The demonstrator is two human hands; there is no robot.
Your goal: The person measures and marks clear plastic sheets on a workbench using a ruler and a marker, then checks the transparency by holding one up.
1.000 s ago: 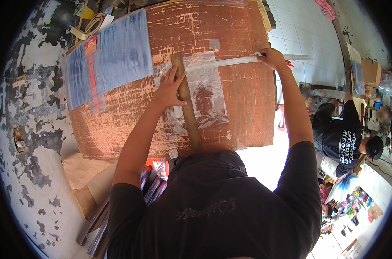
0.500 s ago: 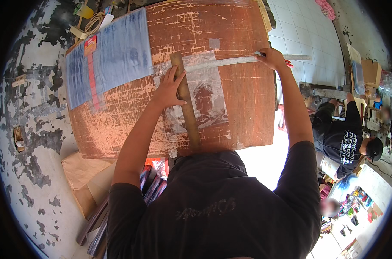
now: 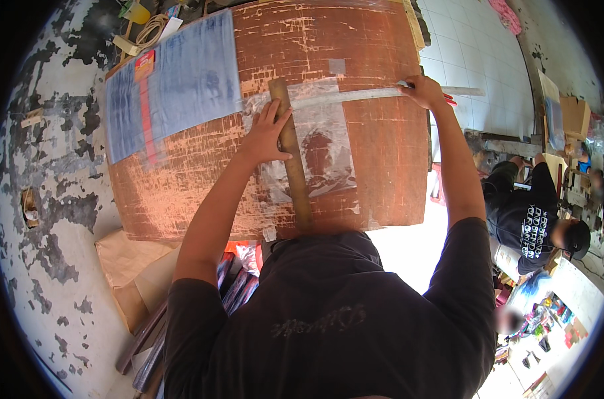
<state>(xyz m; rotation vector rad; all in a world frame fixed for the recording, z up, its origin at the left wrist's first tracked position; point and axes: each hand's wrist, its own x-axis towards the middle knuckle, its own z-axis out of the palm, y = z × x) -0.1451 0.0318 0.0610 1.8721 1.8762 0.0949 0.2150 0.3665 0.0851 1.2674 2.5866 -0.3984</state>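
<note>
Under left fingers (image 3: 269,114): brown bar (image 3: 295,176) | inside right hand (image 3: 424,92): red-handled tool (image 3: 451,100), over straightedge (image 3: 365,95)

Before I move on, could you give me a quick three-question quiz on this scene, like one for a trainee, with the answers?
1. True or false: the left hand touches the brown bar.
2. What is the main colour of the sheet at the left of the worn board?
A) green
B) blue
C) yellow
3. Fill in: the pale strip at the right hand reaches past the board's ____ edge.

Key: 1. True. 2. B. 3. right.
</note>
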